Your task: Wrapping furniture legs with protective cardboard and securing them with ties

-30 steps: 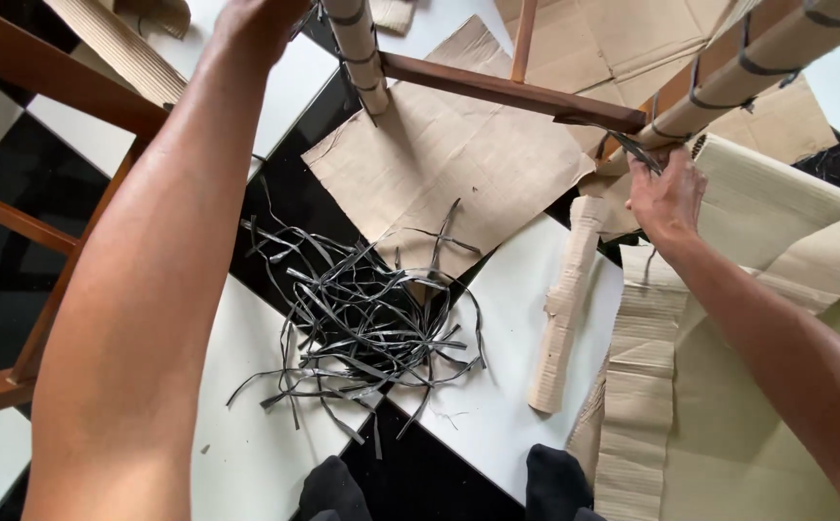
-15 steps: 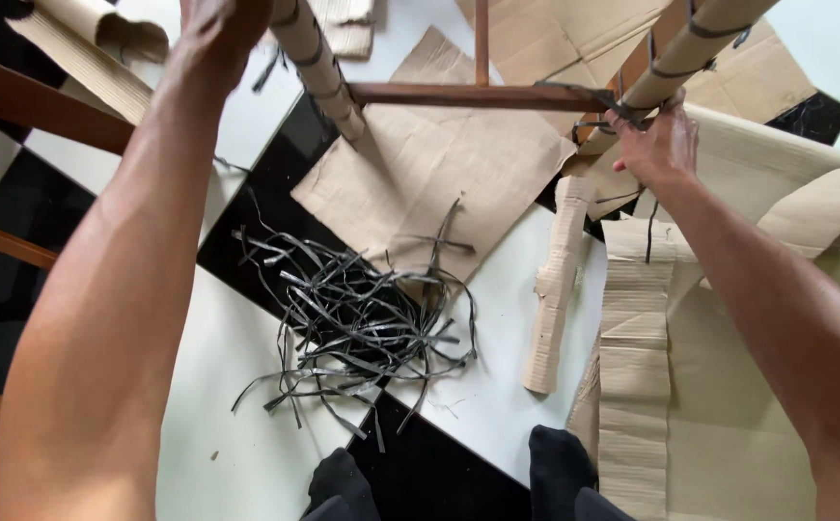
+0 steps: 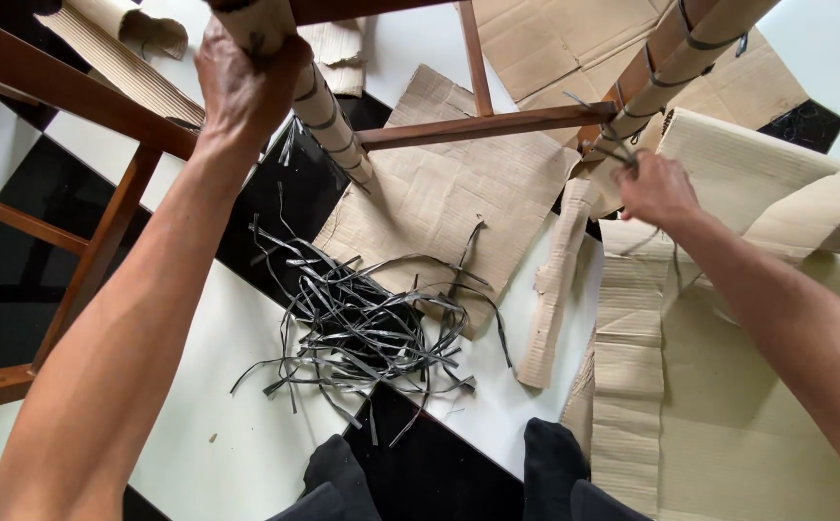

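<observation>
A wooden chair frame hangs over the floor, two of its legs wrapped in brown cardboard bound with black straps. My left hand [image 3: 246, 82] grips the left wrapped leg [image 3: 328, 121] near its top. My right hand [image 3: 653, 188] is closed on a black strap [image 3: 605, 147] that runs off the right wrapped leg [image 3: 675, 63], just below where the brown crossbar [image 3: 482, 125] meets it. What lies between the fingers is mostly hidden.
A heap of cut black straps [image 3: 367, 323] lies on the black and white tiled floor [image 3: 246, 425]. Flat cardboard sheets [image 3: 449, 198] and corrugated pieces [image 3: 719, 386] cover the right side. A rolled cardboard strip [image 3: 555, 289] lies beside them. My feet in dark socks [image 3: 555, 473] stand at the bottom.
My left hand has come into full view, clamped on the left wrapped leg. My right hand has drawn down and away from the right leg, pulling the strap.
</observation>
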